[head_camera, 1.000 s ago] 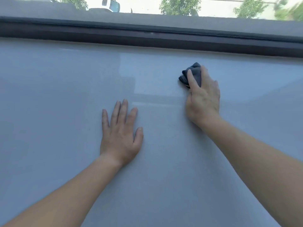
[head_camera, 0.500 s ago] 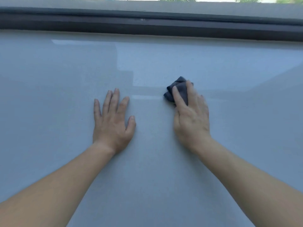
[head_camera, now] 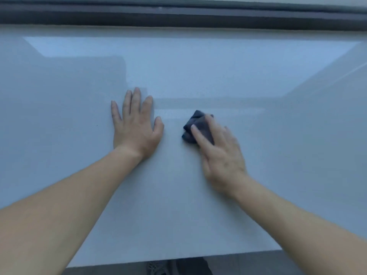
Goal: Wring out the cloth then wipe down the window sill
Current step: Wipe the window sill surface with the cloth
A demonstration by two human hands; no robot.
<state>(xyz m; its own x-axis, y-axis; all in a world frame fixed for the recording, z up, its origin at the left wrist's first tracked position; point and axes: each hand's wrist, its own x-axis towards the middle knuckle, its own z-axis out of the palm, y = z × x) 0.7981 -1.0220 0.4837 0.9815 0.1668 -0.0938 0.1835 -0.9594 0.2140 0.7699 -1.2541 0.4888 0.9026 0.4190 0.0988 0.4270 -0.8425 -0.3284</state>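
A small dark grey cloth (head_camera: pixel 195 126) lies bunched on the pale glossy window sill (head_camera: pixel 258 86), near its middle. My right hand (head_camera: pixel 220 151) presses down on the cloth with straight fingers, and most of the cloth is covered by them. My left hand (head_camera: pixel 135 124) rests flat on the sill just left of the cloth, fingers spread, holding nothing. A narrow gap of bare sill separates the two hands.
The dark window frame (head_camera: pixel 178 16) runs along the far edge of the sill. The sill's near edge (head_camera: pixel 178 259) crosses the bottom of the view, with dark floor and a shoe (head_camera: pixel 156 267) below it. Bare sill stretches to both sides.
My right hand has slid the cloth toward me and to the left, away from the window frame. My left hand stays flat on the sill. The view has tilted downward.
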